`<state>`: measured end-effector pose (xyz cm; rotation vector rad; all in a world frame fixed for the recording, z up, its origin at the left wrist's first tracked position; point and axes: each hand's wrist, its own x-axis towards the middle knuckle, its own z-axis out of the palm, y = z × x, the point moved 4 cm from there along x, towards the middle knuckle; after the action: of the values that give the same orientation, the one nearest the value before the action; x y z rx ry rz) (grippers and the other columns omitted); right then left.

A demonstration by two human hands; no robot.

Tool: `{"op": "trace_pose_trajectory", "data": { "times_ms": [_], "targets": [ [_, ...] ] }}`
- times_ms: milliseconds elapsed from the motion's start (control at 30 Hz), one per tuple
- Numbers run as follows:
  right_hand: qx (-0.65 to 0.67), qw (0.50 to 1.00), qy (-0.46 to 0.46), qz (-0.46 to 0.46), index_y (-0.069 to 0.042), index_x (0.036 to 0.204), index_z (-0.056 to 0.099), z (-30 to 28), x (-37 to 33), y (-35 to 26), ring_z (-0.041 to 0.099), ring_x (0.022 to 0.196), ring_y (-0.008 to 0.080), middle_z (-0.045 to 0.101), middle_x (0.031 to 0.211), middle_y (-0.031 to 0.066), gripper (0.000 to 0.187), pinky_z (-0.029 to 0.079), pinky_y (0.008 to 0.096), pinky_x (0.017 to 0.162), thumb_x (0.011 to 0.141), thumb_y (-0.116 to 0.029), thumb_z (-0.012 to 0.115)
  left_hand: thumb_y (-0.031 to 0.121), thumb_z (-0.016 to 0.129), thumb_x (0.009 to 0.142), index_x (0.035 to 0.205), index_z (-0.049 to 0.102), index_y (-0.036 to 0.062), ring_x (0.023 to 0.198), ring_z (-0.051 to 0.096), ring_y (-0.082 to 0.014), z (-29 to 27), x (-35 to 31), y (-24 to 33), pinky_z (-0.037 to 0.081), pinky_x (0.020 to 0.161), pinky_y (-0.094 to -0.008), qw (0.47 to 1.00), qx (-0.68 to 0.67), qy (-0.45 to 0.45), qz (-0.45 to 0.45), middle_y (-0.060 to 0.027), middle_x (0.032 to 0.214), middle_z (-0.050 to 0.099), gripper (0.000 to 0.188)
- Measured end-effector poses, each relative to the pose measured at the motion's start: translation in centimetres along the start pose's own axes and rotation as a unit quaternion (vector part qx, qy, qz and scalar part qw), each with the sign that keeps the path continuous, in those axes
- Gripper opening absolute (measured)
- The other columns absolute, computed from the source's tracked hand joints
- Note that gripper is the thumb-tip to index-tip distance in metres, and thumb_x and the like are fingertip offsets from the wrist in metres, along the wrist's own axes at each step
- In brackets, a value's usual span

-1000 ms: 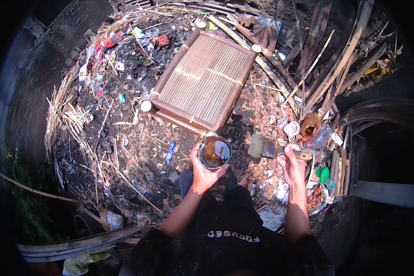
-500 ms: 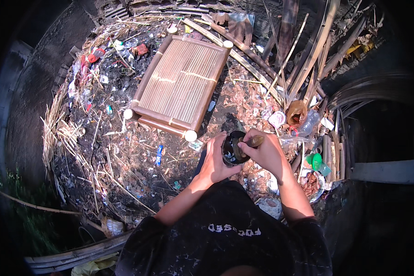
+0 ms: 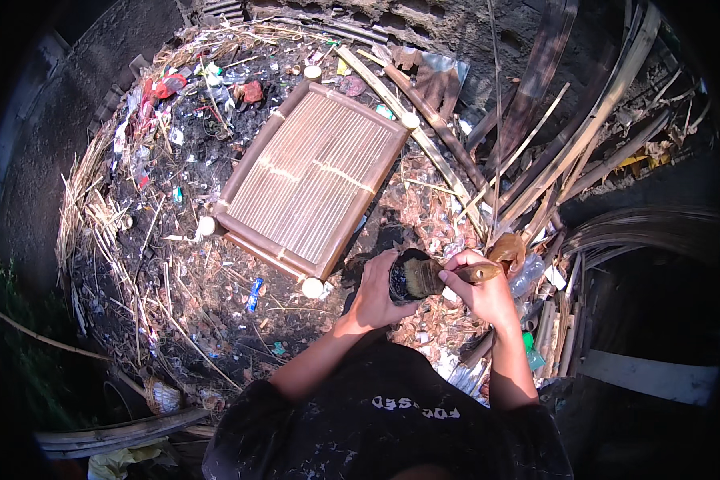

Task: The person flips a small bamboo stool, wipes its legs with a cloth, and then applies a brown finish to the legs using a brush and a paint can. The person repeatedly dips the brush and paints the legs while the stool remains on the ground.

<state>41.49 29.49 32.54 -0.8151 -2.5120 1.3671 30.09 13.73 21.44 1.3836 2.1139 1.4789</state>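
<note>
My left hand is wrapped round a small dark container, its open mouth facing up. A wide paintbrush with pale bristles and a wooden handle is pinched in my right hand. The bristles lie over the container's mouth, the handle pointing right; whether they touch the rim I cannot tell. Beyond my hands stands a low bamboo table with a slatted top, brown frame and pale round post ends. Neither hand touches it.
Dry leaves and litter cover the ground, with a blue wrapper near the table. Long bamboo poles lean at the far right. A clear plastic bottle and a green-capped one lie right of my right hand.
My right hand has drawn the brush up and right, so its bristles now show at the container's mouth. My left hand keeps its hold on the container. The view has shifted somewhat.
</note>
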Motion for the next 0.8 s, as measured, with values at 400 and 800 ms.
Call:
{"op": "trace_pose_trajectory", "data": {
  "times_ms": [400, 800],
  "targets": [
    [0.102, 0.988, -0.103, 0.047, 0.000, 0.093, 0.067, -3.0, 11.7, -2.2, 0.065, 0.083, 0.0160, 0.067, 0.093, 0.0072, 0.017, 0.051, 0.0287, 0.076, 0.083, -0.009, 0.075, 0.028, 0.086, 0.058, 0.135, 0.039, -0.0068, 0.120, 0.045, -0.0440, -0.4, 11.6, -1.5, 0.036, 0.104, -0.0480, 0.999, -0.009, 0.036, -0.031, -0.0271, 0.131, 0.046, 0.096],
    [0.118, 0.969, -0.159, -0.147, -0.002, 0.092, 0.067, -4.7, 22.7, -1.4, 0.064, 0.081, 0.0181, 0.066, 0.087, 0.0070, 0.014, 0.050, 0.0303, 0.073, 0.084, -0.010, 0.074, 0.027, 0.089, 0.059, 0.141, 0.029, -0.0018, 0.121, 0.047, -0.0425, -0.5, 16.7, -4.6, 0.039, 0.103, -0.0495, 0.983, 0.040, 0.087, -0.154, -0.0259, 0.130, 0.046, 0.106]
  ]
}}
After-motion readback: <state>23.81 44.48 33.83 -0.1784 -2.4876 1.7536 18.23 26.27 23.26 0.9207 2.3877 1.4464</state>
